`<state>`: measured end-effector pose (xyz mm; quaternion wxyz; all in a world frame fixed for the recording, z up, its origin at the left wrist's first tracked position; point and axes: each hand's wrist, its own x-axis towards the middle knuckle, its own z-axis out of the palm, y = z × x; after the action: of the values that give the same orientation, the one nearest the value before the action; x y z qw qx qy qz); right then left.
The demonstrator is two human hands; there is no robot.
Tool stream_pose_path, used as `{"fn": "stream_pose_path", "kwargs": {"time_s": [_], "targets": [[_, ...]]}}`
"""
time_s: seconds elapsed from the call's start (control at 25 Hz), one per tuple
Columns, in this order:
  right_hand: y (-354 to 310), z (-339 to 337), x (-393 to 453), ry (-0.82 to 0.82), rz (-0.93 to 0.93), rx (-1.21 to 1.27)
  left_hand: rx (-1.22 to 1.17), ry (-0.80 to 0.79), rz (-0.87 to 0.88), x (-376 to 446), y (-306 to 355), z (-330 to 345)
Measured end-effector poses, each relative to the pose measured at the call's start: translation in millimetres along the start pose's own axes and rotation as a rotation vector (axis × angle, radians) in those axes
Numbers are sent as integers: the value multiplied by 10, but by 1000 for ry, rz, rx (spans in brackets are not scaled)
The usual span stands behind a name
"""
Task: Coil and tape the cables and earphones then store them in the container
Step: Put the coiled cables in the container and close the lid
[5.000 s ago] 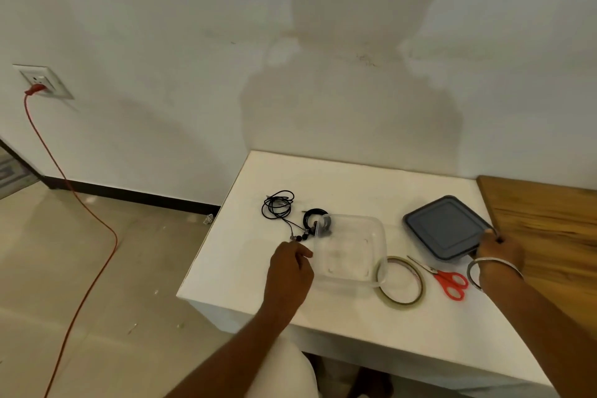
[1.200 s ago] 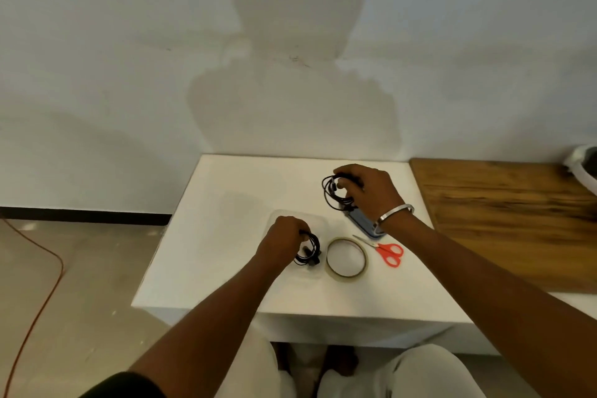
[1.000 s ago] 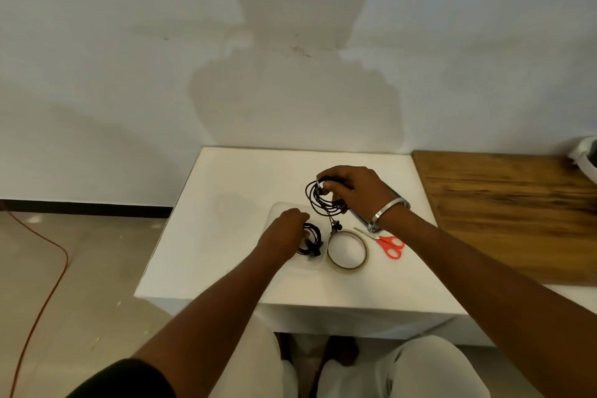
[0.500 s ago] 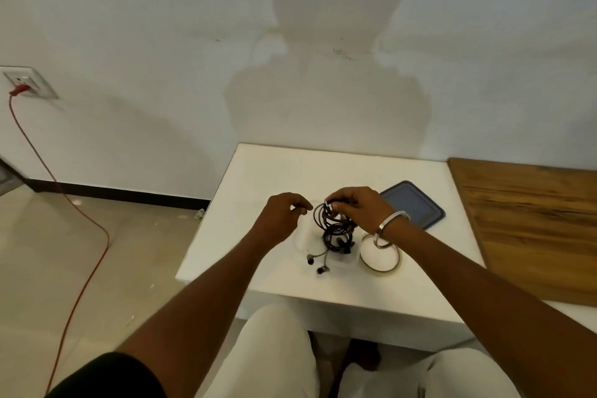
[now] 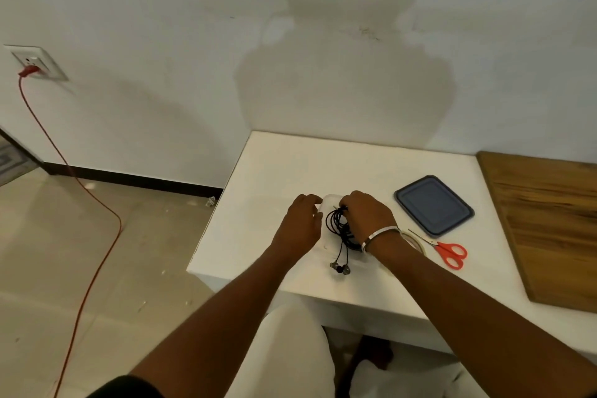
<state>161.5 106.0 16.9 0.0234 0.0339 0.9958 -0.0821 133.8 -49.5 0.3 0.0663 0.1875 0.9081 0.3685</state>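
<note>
Two hands over white desk (image 5: pixel 277 165), center. R hand (image 5: pixel 366 215) pinches black earphones (image 5: pixel 339 229) at top of coil; loops hang toward near edge, buds lowest. L hand (image 5: pixel 303 220) just left of coil, fingers curled, grip holds nothing I can see. Clear container (image 5: pixel 329 202) under/behind coil, mostly hidden. Tape roll (image 5: pixel 416 242), scissors (image 5: pixel 447 252), lid (image 5: pixel 433 203) to right. L hand nearer the loose end, likely to steady it.

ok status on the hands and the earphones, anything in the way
Right hand shut on black earphones, earbuds dangling. Left hand beside the coil, grip unclear. Clear container underneath, lid off. Tape roll mostly hidden by right wrist.
</note>
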Motion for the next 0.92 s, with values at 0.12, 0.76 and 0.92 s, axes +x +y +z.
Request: {"fn": "stream_pose_path", "kwargs": {"time_s": [0.12, 0.76, 0.92], "targets": [[-23, 17, -43, 96, -7, -79, 6, -22, 5, 2, 30, -6], [112, 77, 43, -121, -214, 90, 472, -225, -1, -562, 532, 164], [225, 82, 68, -157, -251, 70, 424, -231, -54, -537, 612, 166]]}}
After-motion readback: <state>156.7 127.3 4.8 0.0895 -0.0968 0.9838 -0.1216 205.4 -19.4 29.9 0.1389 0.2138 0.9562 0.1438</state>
